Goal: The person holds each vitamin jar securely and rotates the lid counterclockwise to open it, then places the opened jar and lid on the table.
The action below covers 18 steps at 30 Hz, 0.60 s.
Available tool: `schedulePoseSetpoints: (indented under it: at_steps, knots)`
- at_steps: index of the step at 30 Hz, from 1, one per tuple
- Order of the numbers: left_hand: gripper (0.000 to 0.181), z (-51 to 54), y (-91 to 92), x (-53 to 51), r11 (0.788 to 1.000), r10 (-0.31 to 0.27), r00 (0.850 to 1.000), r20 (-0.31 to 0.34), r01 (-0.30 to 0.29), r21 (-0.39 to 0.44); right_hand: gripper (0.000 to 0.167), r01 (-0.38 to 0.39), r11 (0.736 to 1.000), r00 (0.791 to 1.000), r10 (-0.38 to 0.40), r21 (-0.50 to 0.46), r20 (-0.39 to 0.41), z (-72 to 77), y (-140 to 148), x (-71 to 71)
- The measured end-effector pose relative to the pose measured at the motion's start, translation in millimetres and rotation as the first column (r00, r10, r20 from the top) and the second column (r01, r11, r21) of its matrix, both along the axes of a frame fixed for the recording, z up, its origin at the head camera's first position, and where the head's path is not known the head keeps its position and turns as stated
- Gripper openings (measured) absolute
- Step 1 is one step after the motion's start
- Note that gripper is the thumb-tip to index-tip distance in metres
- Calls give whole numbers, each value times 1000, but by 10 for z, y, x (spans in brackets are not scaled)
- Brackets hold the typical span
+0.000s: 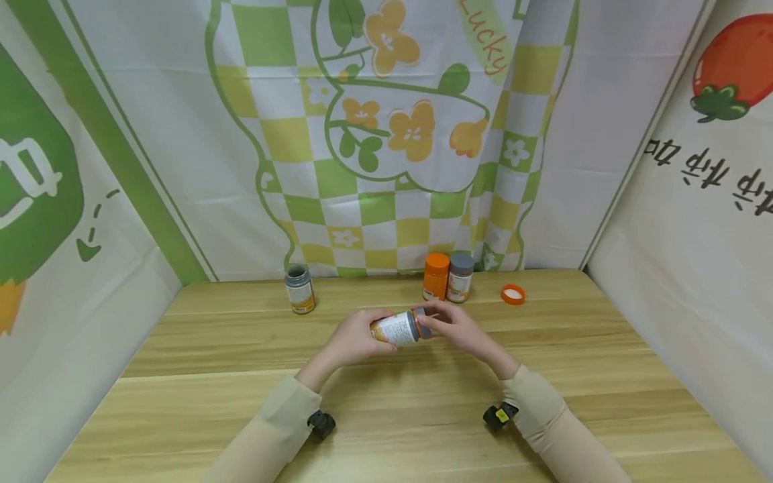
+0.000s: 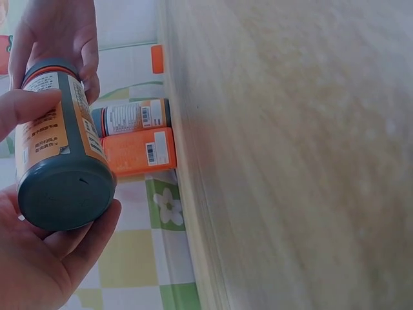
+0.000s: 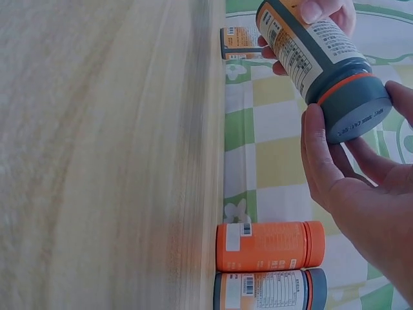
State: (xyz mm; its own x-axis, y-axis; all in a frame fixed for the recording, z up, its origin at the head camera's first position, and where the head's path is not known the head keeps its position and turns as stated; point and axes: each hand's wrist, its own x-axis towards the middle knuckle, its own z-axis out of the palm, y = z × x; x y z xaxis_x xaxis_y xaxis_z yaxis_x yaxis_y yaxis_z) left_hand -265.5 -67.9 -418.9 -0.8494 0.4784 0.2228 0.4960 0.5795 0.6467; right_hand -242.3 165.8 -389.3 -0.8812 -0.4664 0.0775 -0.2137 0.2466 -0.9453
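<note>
Above the middle of the table, my left hand (image 1: 358,337) grips a grey bottle (image 1: 395,329) with a white and orange label. The bottle is tilted nearly sideways, its base towards the left wrist camera and its capped end to the right. My right hand (image 1: 455,327) holds the grey cap (image 3: 355,106) between thumb and fingers. An orange ring shows at the cap's lower edge, where it meets the bottle neck. Whether the cap is screwed tight cannot be seen.
At the back left stands a grey bottle (image 1: 300,290) without a cap. An orange bottle (image 1: 435,276) and a grey-capped bottle (image 1: 461,278) stand side by side at the back. An orange lid (image 1: 512,294) lies to their right. Printed curtains (image 1: 386,221) hang behind the wooden table (image 1: 398,429).
</note>
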Motion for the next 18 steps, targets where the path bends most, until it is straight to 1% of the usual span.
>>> schedulePoseSetpoints:
  at_steps: [9, 14, 18]
  knots:
    - [46, -9, -12, -1, 999, -22, 1000, 6, 22, 32, 38, -41, 999, 997, 41, 1, -70, 15, 12, 8]
    - [45, -27, -12, -12, 999, -25, 999, 20, 24, 41, 39, -41, 999, 995, 41, 8, -94, 2, 19, -5]
    - [45, -34, -15, -17, 999, -26, 999, 30, 24, 49, 39, -35, 999, 992, 37, 11, -124, -114, 41, -94]
